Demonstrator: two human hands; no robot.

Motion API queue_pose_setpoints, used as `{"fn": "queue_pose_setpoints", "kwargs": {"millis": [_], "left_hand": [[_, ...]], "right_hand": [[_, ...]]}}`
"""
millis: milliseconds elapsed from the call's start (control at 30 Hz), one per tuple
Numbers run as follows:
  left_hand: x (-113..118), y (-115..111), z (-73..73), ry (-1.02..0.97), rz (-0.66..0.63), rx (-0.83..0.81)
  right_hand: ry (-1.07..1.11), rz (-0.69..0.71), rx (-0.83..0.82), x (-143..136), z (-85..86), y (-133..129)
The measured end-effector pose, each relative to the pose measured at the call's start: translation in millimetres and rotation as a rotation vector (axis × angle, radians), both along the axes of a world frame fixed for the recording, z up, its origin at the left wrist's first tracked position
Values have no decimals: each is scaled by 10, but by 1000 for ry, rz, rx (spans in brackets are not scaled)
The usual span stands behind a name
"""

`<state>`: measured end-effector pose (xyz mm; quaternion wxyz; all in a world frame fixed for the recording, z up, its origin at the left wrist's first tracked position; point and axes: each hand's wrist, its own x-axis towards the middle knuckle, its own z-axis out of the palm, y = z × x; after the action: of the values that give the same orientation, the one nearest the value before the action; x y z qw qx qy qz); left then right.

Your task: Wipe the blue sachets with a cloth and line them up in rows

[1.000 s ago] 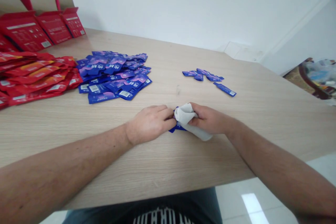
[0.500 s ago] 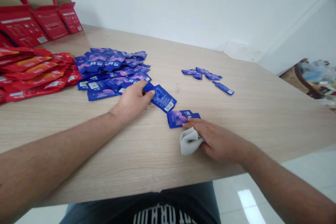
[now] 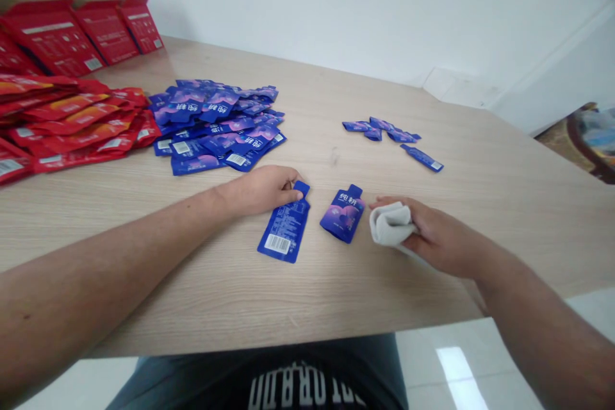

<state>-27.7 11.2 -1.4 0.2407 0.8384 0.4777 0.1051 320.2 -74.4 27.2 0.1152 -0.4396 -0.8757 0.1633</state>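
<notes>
My left hand (image 3: 271,191) pinches the narrow neck of a blue pouch (image 3: 287,229). That pouch shows its printed side and white barcode, its wide end towards me on the table. Just right of it lies a second pouch (image 3: 342,213), purple-blue with pink shapes and white lettering, untouched by either hand. My right hand (image 3: 435,230) is closed around a folded whitish cloth (image 3: 391,224), a little to the right of the second pouch. Behind my left hand is a heap of similar blue pouches (image 3: 216,125).
Red packets (image 3: 81,122) are piled at the left, below open red boxes (image 3: 62,38) by the wall. Several small blue pouches (image 3: 384,130) lie at the back right, with a single one (image 3: 423,158) nearer. Clutter (image 3: 590,134) shows beyond the table's right edge.
My left hand has drawn its pouch away from the heap, towards me, and turned it neck-up. The right hand has come off the second pouch, which now lies turned, and moved right with the cloth.
</notes>
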Motion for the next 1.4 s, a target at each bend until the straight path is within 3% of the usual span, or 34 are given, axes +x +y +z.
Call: {"fn": "queue_pose_setpoints", "kwargs": {"millis": [100,200,300,400,500,600,700,833,1100,1267,1400], "left_hand": [[71,-83,-57,-103,18,87],[33,-154,0,-144,-43,188],[-106,-209,178,-37,-213,100],[-215,-261,330,119,-351,-75],[-202,-306,332,204,-419,-29],[-122,-317,227,182,-448,70],[-85,-296,142,120,-418,123],[-109,-273,146,52,-345,149],[-94,-265,106,3,-520,197],[-54,-284,58,76,-421,280],[3,-319,46,168,-261,256]], "right_hand": [[-45,258,21,-385,23,-218],[-74,338,13,-603,-28,-262],[-65,283,6,-513,-112,-135],[-84,194,-3,-212,-167,56],[-111,60,-16,84,-150,230],[-142,-68,-8,174,-48,329],[-124,-75,11,7,88,336],[-76,59,77,-348,183,306],[-141,183,291,-710,193,497],[-130,197,256,-820,-27,463],[10,105,174,-783,-295,459]]}}
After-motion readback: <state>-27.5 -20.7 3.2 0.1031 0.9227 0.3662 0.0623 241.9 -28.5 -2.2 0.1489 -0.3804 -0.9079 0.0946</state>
